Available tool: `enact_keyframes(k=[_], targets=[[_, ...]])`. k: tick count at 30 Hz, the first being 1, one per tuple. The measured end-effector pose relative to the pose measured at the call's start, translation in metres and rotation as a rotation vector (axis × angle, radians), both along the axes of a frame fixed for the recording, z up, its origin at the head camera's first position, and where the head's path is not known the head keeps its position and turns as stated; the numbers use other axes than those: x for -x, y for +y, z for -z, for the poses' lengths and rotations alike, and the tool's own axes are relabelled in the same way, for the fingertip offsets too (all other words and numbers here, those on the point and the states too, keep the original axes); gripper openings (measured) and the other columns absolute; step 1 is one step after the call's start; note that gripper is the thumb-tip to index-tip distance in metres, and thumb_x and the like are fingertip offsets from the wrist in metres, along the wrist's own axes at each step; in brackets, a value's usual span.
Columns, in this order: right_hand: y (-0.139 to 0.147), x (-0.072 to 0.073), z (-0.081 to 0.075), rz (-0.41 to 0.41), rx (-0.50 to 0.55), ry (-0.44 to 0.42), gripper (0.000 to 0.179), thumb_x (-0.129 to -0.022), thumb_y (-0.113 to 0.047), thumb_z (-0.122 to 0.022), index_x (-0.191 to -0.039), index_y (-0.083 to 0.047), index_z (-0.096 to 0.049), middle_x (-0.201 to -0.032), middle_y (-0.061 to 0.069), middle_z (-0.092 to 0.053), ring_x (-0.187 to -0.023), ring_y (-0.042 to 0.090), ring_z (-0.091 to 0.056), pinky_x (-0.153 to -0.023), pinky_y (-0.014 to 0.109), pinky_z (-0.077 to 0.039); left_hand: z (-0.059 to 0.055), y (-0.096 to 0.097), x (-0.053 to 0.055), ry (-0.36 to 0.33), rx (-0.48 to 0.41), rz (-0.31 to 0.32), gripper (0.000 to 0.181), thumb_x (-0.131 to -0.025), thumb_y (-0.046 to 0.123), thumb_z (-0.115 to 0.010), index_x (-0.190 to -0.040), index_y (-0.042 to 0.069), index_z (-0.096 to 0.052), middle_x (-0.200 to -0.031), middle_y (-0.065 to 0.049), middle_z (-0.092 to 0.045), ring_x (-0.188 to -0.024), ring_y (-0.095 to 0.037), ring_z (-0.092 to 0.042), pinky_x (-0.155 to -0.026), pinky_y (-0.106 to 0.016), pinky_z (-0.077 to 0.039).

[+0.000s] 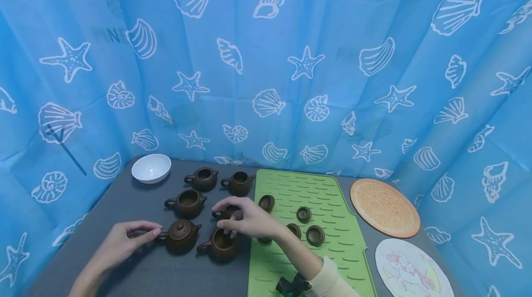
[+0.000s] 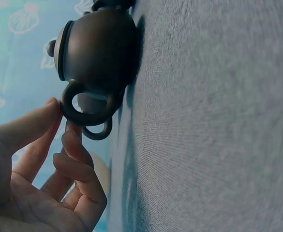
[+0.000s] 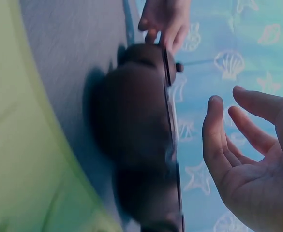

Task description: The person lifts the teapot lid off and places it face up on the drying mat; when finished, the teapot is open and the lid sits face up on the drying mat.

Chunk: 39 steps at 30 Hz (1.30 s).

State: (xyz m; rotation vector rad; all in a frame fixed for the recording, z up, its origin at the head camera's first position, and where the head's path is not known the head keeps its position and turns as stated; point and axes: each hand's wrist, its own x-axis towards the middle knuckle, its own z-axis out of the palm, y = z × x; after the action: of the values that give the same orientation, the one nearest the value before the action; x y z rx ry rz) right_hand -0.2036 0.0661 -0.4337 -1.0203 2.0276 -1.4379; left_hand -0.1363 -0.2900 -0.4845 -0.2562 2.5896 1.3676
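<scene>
A brown lidded teapot (image 1: 179,238) stands on the grey table at the front left. My left hand (image 1: 124,240) pinches its handle (image 2: 90,116) between thumb and fingertips. Over the open teapots to its right hovers my right hand (image 1: 249,218), nothing between its loosely bent, parted fingers (image 3: 213,125). Beneath it are a lidless teapot (image 1: 222,245) and another teapot (image 1: 226,213), partly hidden by the hand. Several small brown lids, among them one lid (image 1: 315,235) at the front and another lid (image 1: 304,214) behind it, lie on a green mat (image 1: 336,255).
More lidless teapots stand behind: one teapot (image 1: 187,203) at left, one teapot (image 1: 202,179) and one teapot (image 1: 240,183) at the back. A white bowl (image 1: 151,168) sits at the far left corner. Right of the mat lie an orange round mat (image 1: 385,207) and a unicorn-printed round mat (image 1: 413,269).
</scene>
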Motion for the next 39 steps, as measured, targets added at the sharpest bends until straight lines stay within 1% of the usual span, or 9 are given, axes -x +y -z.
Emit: enact_keyframes(k=[3,6,9,12,16,23,28,33,39], targets=[[-0.015,-0.005,0.000,-0.002,0.015,-0.034,0.037,-0.105,-0.008,-0.070,-0.142,-0.007,-0.065,-0.142,0.020,-0.065,-0.080,0.008,-0.075,-0.073,0.028,-0.067,0.000,0.001,-0.002,-0.005,0.000,-0.005,0.045,-0.101,0.044,-0.075,-0.131,0.010,-0.076,-0.115,-0.005,-0.080,-0.093,-0.016,-0.069,-0.069,-0.032,-0.057],[-0.032,-0.010,0.001,0.010,0.033,-0.075,0.034,-0.105,-0.007,-0.070,-0.139,-0.006,-0.067,-0.129,0.021,-0.071,-0.076,0.007,-0.073,-0.072,0.025,-0.066,0.002,0.002,-0.003,-0.016,-0.007,-0.019,0.045,-0.100,0.045,-0.077,-0.130,0.011,-0.077,-0.116,-0.005,-0.081,-0.093,-0.016,-0.069,-0.069,-0.032,-0.056],[-0.049,-0.014,0.004,0.032,0.059,-0.117,0.032,-0.105,-0.006,-0.070,-0.137,-0.003,-0.068,-0.120,0.024,-0.072,-0.073,0.006,-0.072,-0.071,0.025,-0.066,0.003,0.003,-0.004,-0.027,-0.016,-0.030,0.046,-0.099,0.046,-0.078,-0.129,0.011,-0.078,-0.116,-0.004,-0.081,-0.092,-0.016,-0.069,-0.070,-0.032,-0.055],[-0.064,-0.017,0.008,0.048,0.062,-0.139,0.033,-0.105,-0.005,-0.070,-0.137,-0.001,-0.068,-0.125,0.021,-0.071,-0.072,0.004,-0.071,-0.072,0.029,-0.068,0.004,0.004,-0.004,-0.032,-0.032,-0.034,0.048,-0.098,0.047,-0.079,-0.130,0.012,-0.078,-0.117,-0.004,-0.081,-0.091,-0.016,-0.070,-0.069,-0.032,-0.055],[-0.080,-0.017,0.012,0.081,0.023,-0.117,0.031,-0.104,-0.005,-0.070,-0.134,0.000,-0.070,-0.126,0.012,-0.071,-0.070,0.001,-0.071,-0.071,0.031,-0.069,0.004,0.005,-0.004,-0.035,-0.050,-0.038,0.048,-0.097,0.047,-0.080,-0.130,0.012,-0.078,-0.116,-0.003,-0.082,-0.090,-0.016,-0.070,-0.067,-0.032,-0.054],[-0.096,-0.012,0.016,0.141,-0.048,-0.082,0.020,-0.102,-0.004,-0.073,-0.121,-0.001,-0.078,-0.100,0.000,-0.075,-0.060,0.001,-0.067,-0.063,0.028,-0.067,0.004,0.003,-0.005,-0.049,-0.058,-0.046,0.050,-0.098,0.048,-0.079,-0.132,0.012,-0.077,-0.118,-0.004,-0.081,-0.091,-0.017,-0.069,-0.069,-0.032,-0.053],[-0.100,-0.012,0.017,0.139,-0.073,-0.069,0.017,-0.101,-0.006,-0.075,-0.118,-0.002,-0.079,-0.093,-0.004,-0.072,-0.057,0.001,-0.066,-0.059,0.026,-0.064,0.007,0.002,-0.005,-0.060,-0.062,-0.070,0.052,-0.096,0.051,-0.081,-0.130,0.013,-0.078,-0.123,-0.004,-0.080,-0.091,-0.016,-0.069,-0.069,-0.032,-0.054],[-0.103,-0.012,0.018,0.147,-0.099,-0.013,0.013,-0.101,-0.009,-0.076,-0.114,-0.005,-0.078,-0.093,-0.008,-0.067,-0.056,0.001,-0.065,-0.055,0.022,-0.061,0.007,0.002,-0.004,-0.063,-0.053,-0.075,0.053,-0.095,0.053,-0.081,-0.130,0.013,-0.078,-0.124,-0.007,-0.080,-0.093,-0.015,-0.070,-0.070,-0.033,-0.054],[-0.096,-0.017,0.018,0.181,-0.077,0.041,0.013,-0.103,-0.015,-0.076,-0.115,-0.011,-0.076,-0.112,-0.002,-0.060,-0.061,0.000,-0.064,-0.055,0.019,-0.057,0.007,0.004,-0.003,-0.063,-0.050,-0.066,0.054,-0.096,0.053,-0.080,-0.131,0.012,-0.077,-0.124,-0.009,-0.080,-0.094,-0.016,-0.071,-0.072,-0.034,-0.056]])
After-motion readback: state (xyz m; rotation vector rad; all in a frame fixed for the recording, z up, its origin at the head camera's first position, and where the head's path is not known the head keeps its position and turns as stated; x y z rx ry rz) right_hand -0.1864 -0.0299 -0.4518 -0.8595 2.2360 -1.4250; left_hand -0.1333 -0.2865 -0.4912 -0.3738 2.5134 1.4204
